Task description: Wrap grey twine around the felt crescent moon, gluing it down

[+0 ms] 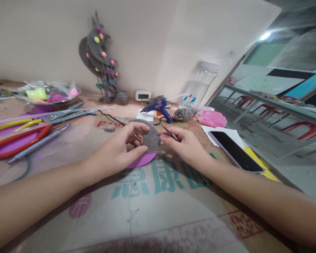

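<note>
My left hand (123, 146) is curled round the near side of a grey yarn-covered piece (153, 138) with a curved edge, its thumb pressing on the front. Below the yarn shows a smooth purple part (143, 160). At the right edge of that piece, the fingertips of my right hand (185, 144) are pinched together. A slim, dark, pointed metal tool (170, 133) sticks out of the right hand; its exact kind is hard to make out. Behind the hands lie a blue glue gun (158, 107) and a grey yarn bundle (184, 114).
Large scissors (21, 149) with red handles, a silver pen (39, 144) and a metal bowl (28, 100) are at left. A decorated grey crescent (94, 52) leans on the back wall. A water bottle (200, 84), pink bag (212, 117) and phone (235, 151) stand or lie right.
</note>
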{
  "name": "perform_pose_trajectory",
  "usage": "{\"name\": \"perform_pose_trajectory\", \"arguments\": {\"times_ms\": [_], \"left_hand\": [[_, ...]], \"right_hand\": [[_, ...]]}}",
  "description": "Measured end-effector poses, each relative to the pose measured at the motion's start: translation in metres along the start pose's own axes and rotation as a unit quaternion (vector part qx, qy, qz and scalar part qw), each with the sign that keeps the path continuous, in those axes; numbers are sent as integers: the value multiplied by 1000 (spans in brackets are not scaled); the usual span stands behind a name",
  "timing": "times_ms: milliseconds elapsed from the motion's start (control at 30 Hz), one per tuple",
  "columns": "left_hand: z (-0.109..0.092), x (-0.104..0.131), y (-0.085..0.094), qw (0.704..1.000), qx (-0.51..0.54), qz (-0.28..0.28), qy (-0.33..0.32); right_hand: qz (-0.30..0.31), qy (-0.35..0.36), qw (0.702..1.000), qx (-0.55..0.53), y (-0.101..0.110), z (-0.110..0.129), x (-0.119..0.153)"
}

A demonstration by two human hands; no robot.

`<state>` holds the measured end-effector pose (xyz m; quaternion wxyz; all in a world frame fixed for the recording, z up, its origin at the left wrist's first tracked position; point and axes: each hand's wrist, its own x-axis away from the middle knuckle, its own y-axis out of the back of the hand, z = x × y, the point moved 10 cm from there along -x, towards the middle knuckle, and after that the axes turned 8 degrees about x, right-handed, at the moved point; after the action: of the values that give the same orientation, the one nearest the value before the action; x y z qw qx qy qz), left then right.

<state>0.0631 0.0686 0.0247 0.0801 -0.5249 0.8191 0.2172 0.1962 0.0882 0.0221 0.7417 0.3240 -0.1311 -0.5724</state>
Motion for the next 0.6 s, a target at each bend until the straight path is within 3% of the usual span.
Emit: {"name": "perform_pose_trajectory", "arguments": {"times_ms": [133, 333, 500, 600], "left_hand": [[-2, 0, 1, 1000, 1, -7, -2], [8, -5, 11, 998, 19, -47, 38], [19, -5, 9, 993, -44, -8, 112], [17, -5, 6, 992, -62, 11, 112]], "right_hand": [[24, -59, 998, -16, -6, -13, 2], [13, -33, 998, -60, -4, -4, 3], [24, -50, 998, -26, -7, -8, 5], [29, -50, 998, -6, -7, -9, 5]]}}
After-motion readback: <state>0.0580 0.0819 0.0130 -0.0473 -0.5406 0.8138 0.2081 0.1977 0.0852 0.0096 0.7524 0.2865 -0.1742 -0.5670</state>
